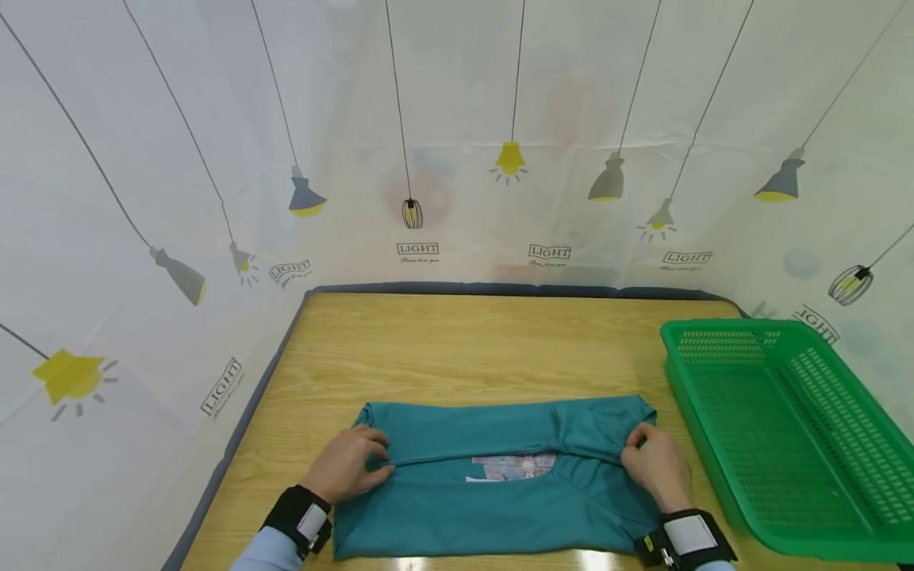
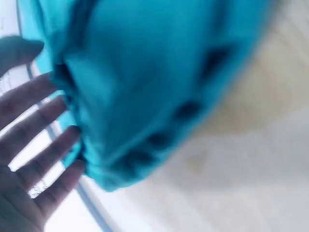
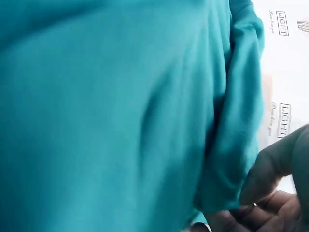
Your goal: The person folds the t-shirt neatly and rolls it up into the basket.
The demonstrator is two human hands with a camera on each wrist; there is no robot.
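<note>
A teal shirt [image 1: 457, 515] lies crosswise on the wooden table, its far side folded over toward the person. Part of a pale picture print [image 1: 517, 466] shows below the folded edge. At the shirt's left end, my left hand [image 1: 351, 461] touches the fold; in the left wrist view its fingers [image 2: 43, 157] are spread and fairly straight against the cloth, with the thumb apart. My right hand [image 1: 658, 464] pinches the folded cloth at the right end. In the right wrist view, thumb and fingers [image 3: 270, 179] meet at the cloth's edge, some fingertips hidden.
A green plastic basket [image 1: 717, 444] with slotted walls stands on the right, close to my right hand. Bare wooden table [image 1: 485, 341] shows behind the shirt. A white sheet [image 1: 471, 95] printed with lamps hangs around the table's back and sides.
</note>
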